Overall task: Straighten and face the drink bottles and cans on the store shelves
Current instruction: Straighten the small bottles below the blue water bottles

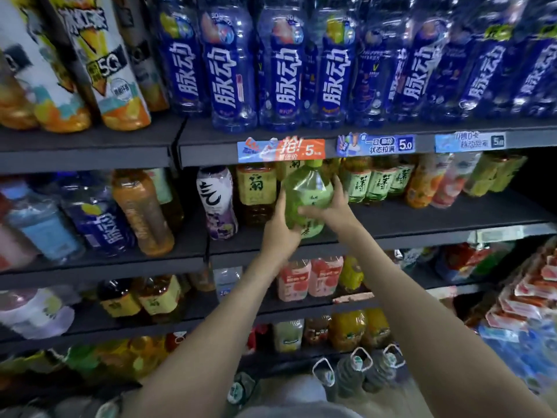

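Note:
A green tea bottle [307, 191] with a green cap stands tilted at the front edge of the second shelf [422, 233]. My left hand [278, 230] grips its lower left side. My right hand [328, 206] holds its right side, with the fingers wrapped across the label. Behind the bottle stand amber tea bottles with yellow labels [256, 188]. To its right is a row of green-labelled tea bottles [373, 185]. A white and purple bottle [217, 200] stands to the left.
Blue drink bottles [286, 64] fill the top shelf above price tags [280, 149]. Orange and blue bottles [141, 212] lean on the left shelf. Lower shelves hold pink, yellow and amber drinks [310, 279]. Packaged goods [527, 297] are piled at the right.

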`<state>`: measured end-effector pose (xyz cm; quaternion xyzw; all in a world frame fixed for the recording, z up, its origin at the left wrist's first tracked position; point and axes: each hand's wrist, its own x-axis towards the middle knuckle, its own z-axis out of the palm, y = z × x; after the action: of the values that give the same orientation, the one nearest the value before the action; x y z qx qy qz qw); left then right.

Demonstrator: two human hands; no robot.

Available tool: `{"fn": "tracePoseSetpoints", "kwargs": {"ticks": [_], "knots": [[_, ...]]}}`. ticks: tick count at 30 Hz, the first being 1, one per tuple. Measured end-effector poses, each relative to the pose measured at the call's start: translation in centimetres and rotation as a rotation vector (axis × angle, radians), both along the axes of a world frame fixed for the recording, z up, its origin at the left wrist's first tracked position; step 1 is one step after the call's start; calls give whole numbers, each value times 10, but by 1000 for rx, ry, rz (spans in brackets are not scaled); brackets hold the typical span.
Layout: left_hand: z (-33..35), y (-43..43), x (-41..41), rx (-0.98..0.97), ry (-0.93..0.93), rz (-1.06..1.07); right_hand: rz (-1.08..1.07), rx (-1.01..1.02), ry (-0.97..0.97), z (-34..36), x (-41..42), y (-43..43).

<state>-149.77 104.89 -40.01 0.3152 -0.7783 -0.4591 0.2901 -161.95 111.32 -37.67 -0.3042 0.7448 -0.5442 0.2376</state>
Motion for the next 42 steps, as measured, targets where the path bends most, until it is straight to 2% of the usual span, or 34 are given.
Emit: {"fn": "tracePoseSetpoints", "kwargs": {"ticks": [5, 9, 11, 15, 18, 20, 23, 25, 28, 33, 39, 42], "knots": [[0, 35, 15, -6, 54, 4, 118, 20, 36, 5, -5, 42], [10, 57, 22, -49, -104, 46, 149, -20, 19, 5, 11, 78], [20, 74, 30, -86, -208, 52, 200, -54, -63, 10, 17, 95], [35, 107, 53, -45, -358, 70, 232, 35, -179, 18, 30, 127], [37, 124, 76, 40, -350, 88, 215, 137, -219, 19, 45, 147], [38, 134, 93, 121, -348, 90, 219, 167, -315, 17, 59, 158], [38, 146, 122, 443, -346, 74, 284, 185, -411, 7, 83, 165], [37, 150, 140, 569, -334, 92, 328, 207, -463, 1, 100, 166], [35, 153, 168, 643, -294, 165, 452, 273, -492, -1, 120, 164], [23, 153, 208, 878, -167, 294, 613, 377, -483, 4, 150, 152], [17, 136, 265, 960, -73, 374, 636, 486, -583, -8, 224, 130], [20, 118, 317, 952, -66, 381, 646, 490, -554, -11, 274, 106]]}}
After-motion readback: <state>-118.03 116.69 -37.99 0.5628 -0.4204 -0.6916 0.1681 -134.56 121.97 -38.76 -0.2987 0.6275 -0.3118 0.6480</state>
